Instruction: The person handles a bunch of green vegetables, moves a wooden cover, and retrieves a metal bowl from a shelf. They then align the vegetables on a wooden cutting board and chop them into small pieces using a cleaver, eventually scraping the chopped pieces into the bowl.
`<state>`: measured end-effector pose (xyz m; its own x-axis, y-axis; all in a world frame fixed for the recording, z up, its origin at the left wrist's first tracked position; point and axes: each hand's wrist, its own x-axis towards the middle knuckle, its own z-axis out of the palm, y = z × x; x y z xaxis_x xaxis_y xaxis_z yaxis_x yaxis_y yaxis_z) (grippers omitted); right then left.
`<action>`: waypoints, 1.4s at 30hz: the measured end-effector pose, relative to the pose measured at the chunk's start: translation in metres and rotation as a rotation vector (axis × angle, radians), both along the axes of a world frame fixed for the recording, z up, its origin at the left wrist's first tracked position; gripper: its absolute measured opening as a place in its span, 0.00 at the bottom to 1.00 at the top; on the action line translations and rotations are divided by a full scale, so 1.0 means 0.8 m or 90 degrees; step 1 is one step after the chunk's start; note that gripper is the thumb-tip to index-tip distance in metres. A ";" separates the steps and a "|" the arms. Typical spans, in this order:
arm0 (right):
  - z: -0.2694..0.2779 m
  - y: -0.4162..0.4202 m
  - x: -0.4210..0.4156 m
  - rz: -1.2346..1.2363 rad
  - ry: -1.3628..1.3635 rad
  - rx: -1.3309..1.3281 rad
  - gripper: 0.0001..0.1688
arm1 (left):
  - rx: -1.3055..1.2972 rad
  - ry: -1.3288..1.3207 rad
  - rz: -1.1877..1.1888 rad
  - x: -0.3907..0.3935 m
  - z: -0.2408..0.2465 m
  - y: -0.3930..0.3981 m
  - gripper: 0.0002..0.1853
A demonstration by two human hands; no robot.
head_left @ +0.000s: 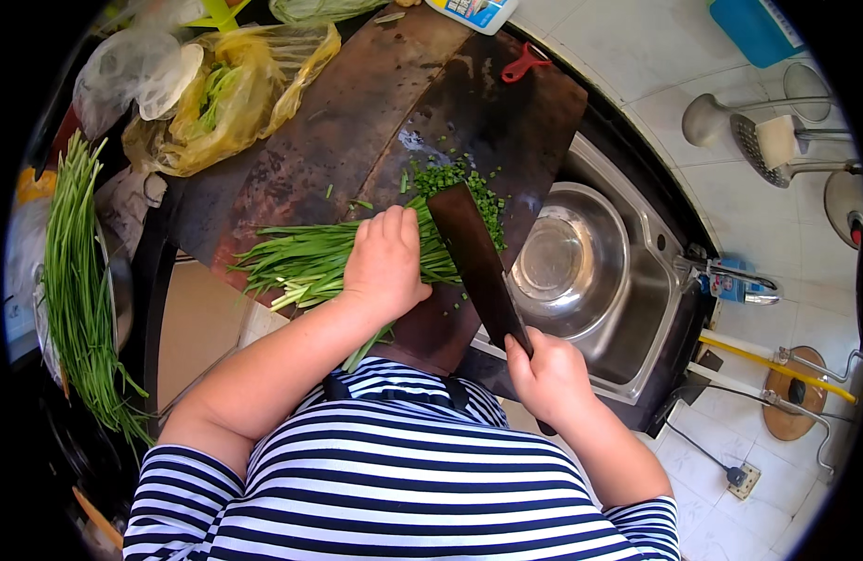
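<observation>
A bundle of green Chinese chives lies across the dark wooden cutting board, some pale ends showing at its left. My left hand presses down on the bundle, fingers together and pointing away from me. In my right hand is the handle of a dark-bladed cleaver. The blade stands over the bundle's right end, a short way from my left fingers. Beyond and beside it are small chopped chive pieces. Whether the edge touches the board cannot be seen.
A steel basin sits in the sink at right, by the faucet. On the board's far end lie a red peeler and a white bottle. More chives and a yellow plastic bag are at left.
</observation>
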<state>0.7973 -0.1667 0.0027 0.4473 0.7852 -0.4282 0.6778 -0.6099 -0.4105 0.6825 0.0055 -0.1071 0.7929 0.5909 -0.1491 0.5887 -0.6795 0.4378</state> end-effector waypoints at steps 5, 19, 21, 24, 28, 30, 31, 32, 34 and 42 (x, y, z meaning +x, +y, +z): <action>0.000 0.051 0.007 0.003 0.014 -0.075 0.17 | 0.061 -0.062 -0.018 -0.004 -0.017 0.000 0.49; -0.019 0.023 0.007 -0.029 -0.015 0.130 0.13 | 0.040 -0.009 0.033 -0.001 -0.011 -0.005 0.54; 0.001 0.008 0.002 -0.010 -0.020 0.100 0.12 | 0.005 0.030 0.032 0.002 -0.005 -0.003 0.53; 0.010 0.001 -0.003 -0.006 0.004 0.005 0.13 | -0.006 0.020 0.034 0.001 -0.005 -0.002 0.52; 0.002 0.009 -0.003 0.000 0.004 -0.033 0.14 | -0.026 0.000 0.013 -0.001 -0.007 0.002 0.50; 0.008 0.033 0.001 -0.013 0.020 -0.089 0.15 | -0.019 -0.016 0.007 -0.003 -0.010 0.002 0.49; 0.000 0.044 0.004 -0.005 0.017 -0.088 0.17 | -0.014 -0.019 0.002 -0.002 -0.010 0.002 0.49; -0.013 0.058 0.006 0.002 0.015 -0.086 0.18 | -0.009 -0.021 -0.002 -0.002 -0.010 0.002 0.49; -0.060 0.095 0.008 -0.018 0.020 -0.056 0.22 | -0.009 -0.023 -0.013 0.000 -0.011 -0.001 0.49; -0.088 0.071 0.024 -0.078 0.057 0.085 0.20 | 0.084 -0.041 0.011 0.000 -0.009 -0.004 0.46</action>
<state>0.8167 -0.1099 -0.0674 0.5079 0.7799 -0.3657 0.5593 -0.6215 -0.5486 0.6824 0.0025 -0.1144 0.7877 0.6158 -0.0189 0.5747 -0.7234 0.3826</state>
